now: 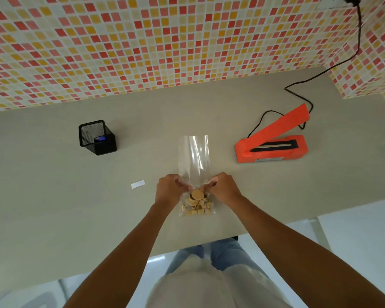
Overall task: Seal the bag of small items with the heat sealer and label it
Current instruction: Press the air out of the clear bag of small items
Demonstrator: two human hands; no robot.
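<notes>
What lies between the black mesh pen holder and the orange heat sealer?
Head view: the empty top of the clear bag; otherwise bare table.

I've got the bag [193, 156] between left hand [168, 190] and right hand [223, 188]: clear plastic film, glossy and creased. The small items [197, 205] inside look like pale matt wood. The worktop [53, 196] is smooth and matt. Left of the left hand is a white paper label [137, 184], and beyond it a black metal mesh holder [97, 137]. Right of the right hand, the heat sealer [271, 152] is smooth orange plastic.
</notes>
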